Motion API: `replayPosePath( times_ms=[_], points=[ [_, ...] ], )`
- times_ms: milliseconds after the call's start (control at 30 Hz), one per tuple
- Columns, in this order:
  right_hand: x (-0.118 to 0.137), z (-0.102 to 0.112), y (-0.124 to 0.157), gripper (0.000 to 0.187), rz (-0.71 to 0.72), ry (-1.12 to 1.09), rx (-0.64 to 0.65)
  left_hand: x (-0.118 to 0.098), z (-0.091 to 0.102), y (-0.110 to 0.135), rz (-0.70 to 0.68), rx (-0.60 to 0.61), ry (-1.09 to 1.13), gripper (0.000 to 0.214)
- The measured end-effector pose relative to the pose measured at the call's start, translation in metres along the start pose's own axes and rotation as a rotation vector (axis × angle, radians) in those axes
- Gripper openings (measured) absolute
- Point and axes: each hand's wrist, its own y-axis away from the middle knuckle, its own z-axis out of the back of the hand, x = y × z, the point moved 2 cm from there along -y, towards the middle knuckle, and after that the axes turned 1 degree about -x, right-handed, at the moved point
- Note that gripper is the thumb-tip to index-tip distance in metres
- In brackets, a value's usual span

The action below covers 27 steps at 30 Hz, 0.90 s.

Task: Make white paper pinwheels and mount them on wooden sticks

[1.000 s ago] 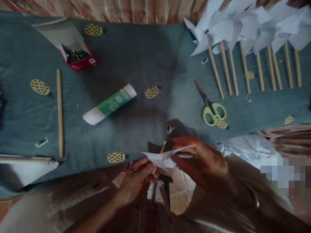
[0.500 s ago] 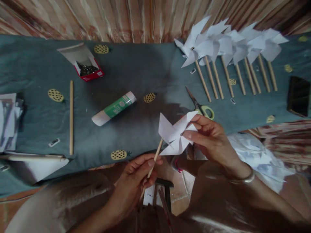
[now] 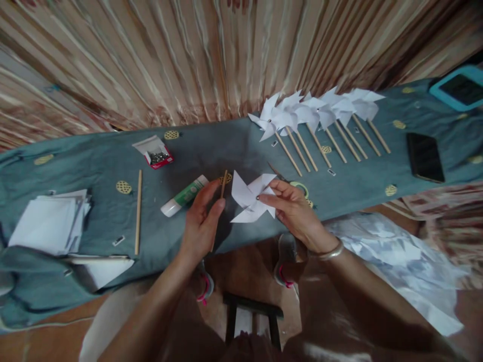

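My left hand (image 3: 202, 221) is closed around a thin wooden stick (image 3: 224, 184), which stands nearly upright in front of the table. My right hand (image 3: 292, 208) pinches the centre of a white paper pinwheel head (image 3: 249, 197), held just right of the stick's top and apart from it. Both hands hover over the near edge of a teal cloth with pineapple prints (image 3: 211, 151). A green-and-white glue stick (image 3: 183, 196) lies just left of my left hand. Green-handled scissors (image 3: 300, 187) are partly hidden behind my right hand.
Several finished pinwheels on sticks (image 3: 313, 118) lie in a row at the back right. A red box of pins (image 3: 157, 153), a loose stick (image 3: 138, 211), a stack of white paper (image 3: 49, 221), a dark phone (image 3: 424, 157) and a blue-framed tablet (image 3: 458, 88) rest on the cloth.
The pinwheel head has come off the stick's end; my left hand raised the stick upright. The view tilted up, showing more of the table and the curtain behind.
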Motion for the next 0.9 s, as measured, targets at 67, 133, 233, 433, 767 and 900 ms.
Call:
replayPosePath(
  times_ms=[67, 133, 233, 433, 767, 900],
  points=[
    [-0.003, -0.003, -0.002, 0.035, 0.02, 0.003, 0.018, -0.007, -0.008, 0.002, -0.024, 0.054, 0.055, 0.047],
    [-0.005, -0.006, -0.002, 0.035, 0.025, 0.006, 0.024, -0.01, -0.018, 0.003, 0.014, 0.124, 0.129, 0.05],
    [-0.008, -0.011, -0.003, 0.035, 0.029, 0.008, 0.022, -0.009, -0.03, 0.001, 0.138, 0.161, 0.259, 0.038],
    [-0.009, -0.013, -0.004, 0.03, 0.041, -0.006, 0.02, -0.002, -0.036, -0.005, 0.275, 0.109, 0.454, 0.035],
    [-0.01, -0.016, -0.005, 0.033, 0.015, 0.015, 0.051, -0.002, -0.031, -0.006, 0.286, 0.076, 0.451, 0.028],
    [-0.011, -0.016, -0.007, 0.033, 0.019, 0.004, 0.079, -0.002, -0.031, -0.005, 0.302, 0.07, 0.455, 0.029]
  ],
)
